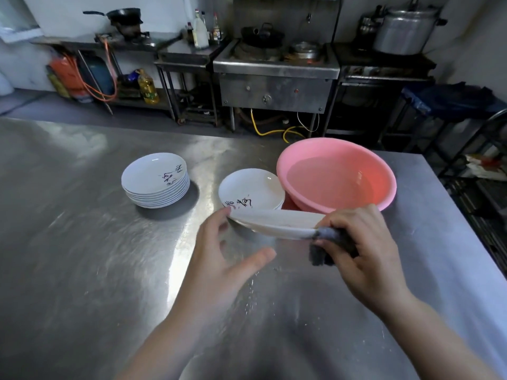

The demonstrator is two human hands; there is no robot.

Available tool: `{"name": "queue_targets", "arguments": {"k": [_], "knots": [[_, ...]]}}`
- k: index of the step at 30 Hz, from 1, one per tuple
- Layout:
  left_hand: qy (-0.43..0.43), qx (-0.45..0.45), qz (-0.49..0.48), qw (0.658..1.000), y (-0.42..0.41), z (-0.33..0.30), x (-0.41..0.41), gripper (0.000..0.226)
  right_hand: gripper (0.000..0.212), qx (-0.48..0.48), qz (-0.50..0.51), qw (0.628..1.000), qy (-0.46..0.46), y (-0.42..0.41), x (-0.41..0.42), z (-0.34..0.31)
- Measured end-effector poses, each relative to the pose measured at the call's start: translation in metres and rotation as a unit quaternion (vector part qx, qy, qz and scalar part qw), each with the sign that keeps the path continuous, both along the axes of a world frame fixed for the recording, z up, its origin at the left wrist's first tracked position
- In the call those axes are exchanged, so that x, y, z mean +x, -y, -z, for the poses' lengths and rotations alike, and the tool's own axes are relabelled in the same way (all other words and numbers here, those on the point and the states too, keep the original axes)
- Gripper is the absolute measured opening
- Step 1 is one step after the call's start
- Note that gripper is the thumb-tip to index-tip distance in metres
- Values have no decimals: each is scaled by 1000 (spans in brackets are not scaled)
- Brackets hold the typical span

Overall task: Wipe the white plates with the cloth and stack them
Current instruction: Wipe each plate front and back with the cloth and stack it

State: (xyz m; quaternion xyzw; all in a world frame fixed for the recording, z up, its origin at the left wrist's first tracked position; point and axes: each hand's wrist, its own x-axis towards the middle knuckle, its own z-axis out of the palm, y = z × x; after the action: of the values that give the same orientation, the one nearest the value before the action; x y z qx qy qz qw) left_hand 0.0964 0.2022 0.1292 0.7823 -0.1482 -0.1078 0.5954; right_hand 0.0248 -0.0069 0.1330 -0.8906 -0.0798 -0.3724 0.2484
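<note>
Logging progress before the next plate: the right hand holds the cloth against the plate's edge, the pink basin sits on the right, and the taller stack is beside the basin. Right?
Not quite. In the head view the taller stack stands apart to the left; the short stack touches the pink basin. The right hand does hold the cloth at the plate edge.

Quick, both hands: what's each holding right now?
Left hand: open, fingertips steadying the plate at its rim.
Right hand: gripping the dark cloth against the plate.
</note>
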Motion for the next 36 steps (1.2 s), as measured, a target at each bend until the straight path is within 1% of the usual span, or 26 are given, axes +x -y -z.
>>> {"name": "queue_targets", "arguments": {"k": [2, 3, 4, 7, 8, 11, 13, 16, 18, 20, 21, 23, 25, 27, 30, 33, 35, 36], "knots": [[-114, -88, 7, 990, 1, -3, -2, 71, 11, -12, -7, 1000, -5, -4, -1, 7], [-155, -128, 0, 980, 4, -5, -2, 65, 13, -19, -8, 1000, -7, -7, -1, 11], [-180, -151, -13, 972, 7, -4, -2, 60, 15, -24, -8, 1000, -7, -10, -1, 15], [-211, -201, -60, 955, 19, -2, -5, 40, 19, -29, -8, 1000, -9, -16, 1, 26], [-227, -225, -79, 944, 23, 0, -4, 38, 20, -27, -10, 999, -17, -16, 1, 29], [-267, -280, -117, 914, 24, 10, 1, 47, 16, -7, -34, 998, -57, -13, 4, 35], [-257, -293, -126, 912, 20, 19, 6, 56, 14, 24, -36, 995, -87, -12, 8, 38], [-230, -301, -131, 916, 6, 35, 17, 66, 24, 95, -10, 989, -110, -16, 14, 46], [-215, -297, -135, 921, -6, 45, 30, 73, 30, 200, 17, 974, -108, -22, 21, 50], [-206, -289, -136, 925, -16, 52, 47, 74, 39, 323, 38, 938, -122, -25, 33, 52], [-204, -286, -134, 927, -19, 54, 57, 74, 38, 361, 48, 921, -139, -24, 40, 55], [-202, -280, -124, 930, -18, 57, 77, 78, 28, 377, 75, 906, -175, -19, 56, 63], [-202, -278, -119, 932, -9, 58, 97, 82, 25, 385, 107, 897, -187, -15, 70, 67], [-207, -280, -115, 930, 4, 62, 115, 82, 25, 392, 133, 893, -177, -13, 80, 68], [-240, -283, -110, 922, 24, 74, 134, 81, 27, 377, 163, 897, -164, -11, 86, 72], [-265, -290, -109, 913, 35, 88, 143, 95, 29, 382, 184, 890, -168, -7, 86, 80], [-264, -290, -115, 913, 37, 96, 148, 98, 29, 382, 199, 887, -168, -5, 85, 84], [-257, -288, -113, 915, 38, 99, 149, 96, 29, 377, 206, 888, -167, -6, 85, 84]]}}
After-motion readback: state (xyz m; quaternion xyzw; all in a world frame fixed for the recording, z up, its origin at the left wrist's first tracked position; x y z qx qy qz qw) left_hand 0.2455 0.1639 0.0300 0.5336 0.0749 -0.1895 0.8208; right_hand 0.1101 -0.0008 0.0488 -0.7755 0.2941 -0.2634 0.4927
